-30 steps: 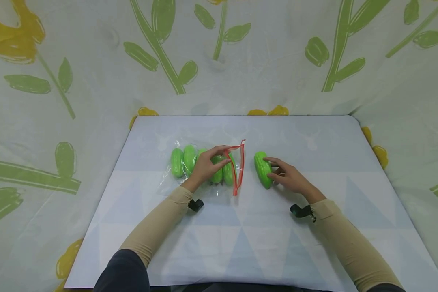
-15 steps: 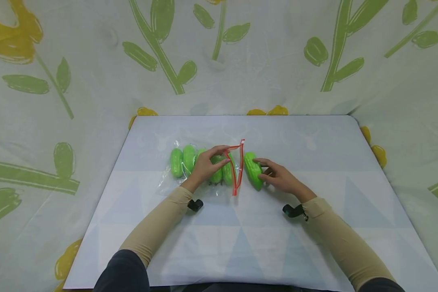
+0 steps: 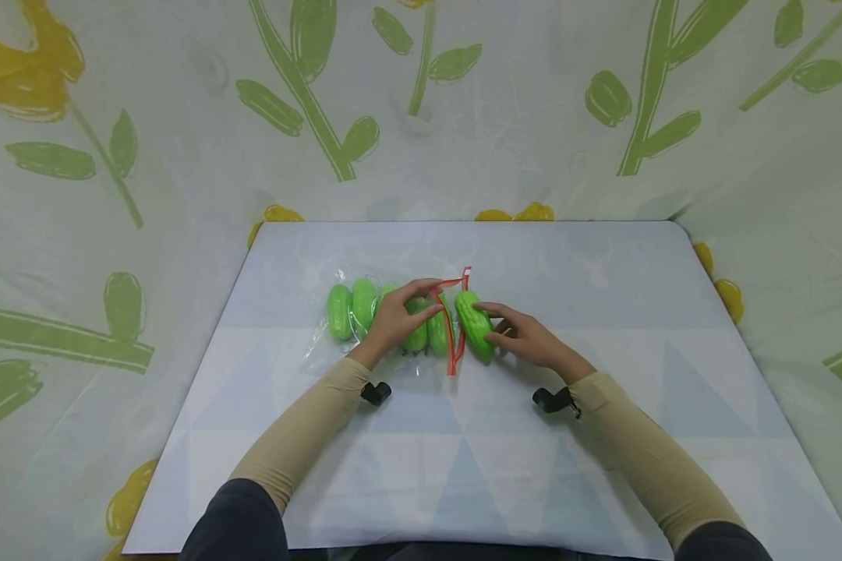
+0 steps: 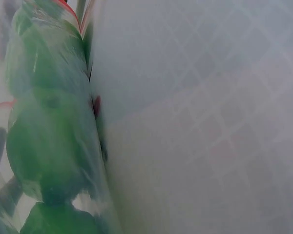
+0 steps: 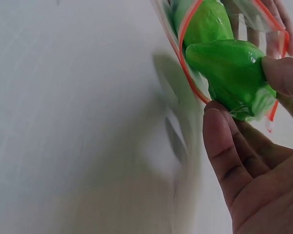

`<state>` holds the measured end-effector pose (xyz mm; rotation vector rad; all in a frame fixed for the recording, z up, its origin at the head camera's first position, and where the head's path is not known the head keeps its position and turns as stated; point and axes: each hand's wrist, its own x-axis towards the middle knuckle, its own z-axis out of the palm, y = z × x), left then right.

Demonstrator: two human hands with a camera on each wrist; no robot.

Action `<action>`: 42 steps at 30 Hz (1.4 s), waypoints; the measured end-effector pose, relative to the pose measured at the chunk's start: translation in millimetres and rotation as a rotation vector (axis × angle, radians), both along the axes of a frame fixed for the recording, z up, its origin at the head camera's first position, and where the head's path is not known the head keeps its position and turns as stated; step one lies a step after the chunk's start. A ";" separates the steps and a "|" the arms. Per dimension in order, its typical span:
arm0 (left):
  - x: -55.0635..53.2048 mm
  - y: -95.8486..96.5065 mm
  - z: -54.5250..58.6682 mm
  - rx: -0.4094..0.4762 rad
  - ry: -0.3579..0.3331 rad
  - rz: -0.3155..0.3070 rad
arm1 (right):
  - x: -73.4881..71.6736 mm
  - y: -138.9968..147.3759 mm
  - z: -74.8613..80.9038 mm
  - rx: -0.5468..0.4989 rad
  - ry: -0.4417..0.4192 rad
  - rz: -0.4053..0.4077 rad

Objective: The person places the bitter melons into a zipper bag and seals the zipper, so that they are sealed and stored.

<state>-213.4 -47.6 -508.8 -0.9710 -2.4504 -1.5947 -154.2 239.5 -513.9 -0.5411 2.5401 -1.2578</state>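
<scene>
A clear zip bag (image 3: 320,352) with a red zip edge (image 3: 452,331) lies on the table, its mouth facing right. Several green toy cucumbers (image 3: 339,312) are inside, side by side. My left hand (image 3: 395,318) lies over the bag and pinches its upper side near the mouth. My right hand (image 3: 528,336) holds one more cucumber (image 3: 473,323) between thumb and fingers, right at the spread mouth. In the right wrist view the held cucumber (image 5: 229,68) has its tip between the red edges. The left wrist view shows filled bag plastic (image 4: 51,141); my left fingers are mostly hidden there.
The table (image 3: 421,483) has a pale cloth with blue-grey triangles. Its far edge meets a hanging curtain (image 3: 519,140) with a green leaf print, which also runs along both sides. A small black camera (image 3: 376,394) sits at my left wrist, another camera (image 3: 553,400) at my right.
My right hand has moved left with the cucumber, from well beside the bag to its red-edged mouth. The left hand and the bag have stayed in place.
</scene>
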 end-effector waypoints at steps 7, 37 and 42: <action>-0.8 -0.1 -0.4 -0.014 -0.007 0.006 | -6.6 -9.1 -0.3 0.019 0.017 -0.010; 1.4 2.5 1.3 -0.049 -0.020 0.016 | -14.3 -28.4 4.1 -0.039 -0.061 -0.003; 0.7 2.7 -0.5 -0.039 -0.012 0.008 | -13.8 -27.4 1.9 -0.046 -0.099 -0.002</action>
